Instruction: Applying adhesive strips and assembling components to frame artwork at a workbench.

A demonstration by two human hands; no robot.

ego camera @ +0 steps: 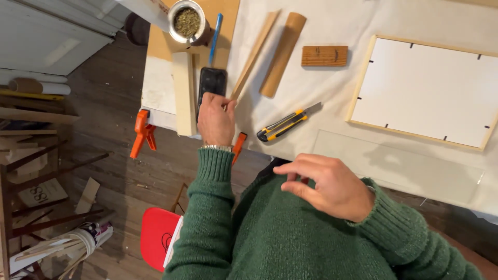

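A table [332, 31] draped in an off-white cloth fills the upper part of the view, its left end bare white board with a sheet of brown cardboard [228, 15] lying on it. Two orange clamps [142, 132] grip the near edge. Below lies a dark wooden plank floor [104, 103] strewn with timber offcuts, rolled paper and a red stool [158, 236].

The left hand [215, 120] rests on the near end of a black smartphone [212, 83], fingers curled over its lower edge and touching it; whether it actually grips the phone cannot be told. The phone lies flat, screen dark and glossy, rectangular with rounded corners, at the table's left end between a pale wooden block [183, 93] and a thin wooden strip [254, 54]. Above it stand a metal cup of dried herb [187, 22] and a blue pen [215, 39].

The right hand [329, 186] hovers off the table in front of a green sweater [290, 238], fingers loosely bent and empty, well apart from the left hand.

Further right on the cloth lie a cardboard tube [282, 54], a ribbed wooden block [324, 56], a yellow-and-black utility knife [288, 123] with its blade out, a pale wooden picture frame [363, 78] with a white backing, and a clear pane [399, 166] along the near edge.
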